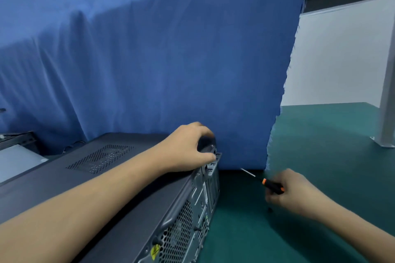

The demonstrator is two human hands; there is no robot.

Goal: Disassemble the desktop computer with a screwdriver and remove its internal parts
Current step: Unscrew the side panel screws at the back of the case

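left hand (pixel 188 147) fingers curl on far rear corner of dark grey metal desktop computer (pixel 64 179) | right hand (pixel 292 192) fingers grip orange-black screwdriver (pixel 272 186), shaft pointing left at rear panel, near

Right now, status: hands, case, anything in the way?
Left hand grips computer case at far rear corner. Right hand holds screwdriver, tip off the case. Cover on. Nothing in the way.

The computer (pixel 119 177) lies on the desk (pixel 320 151); the cloth (pixel 149 49) hangs behind it at 12 o'clock, the screwdriver (pixel 272 186) at 3 o'clock.
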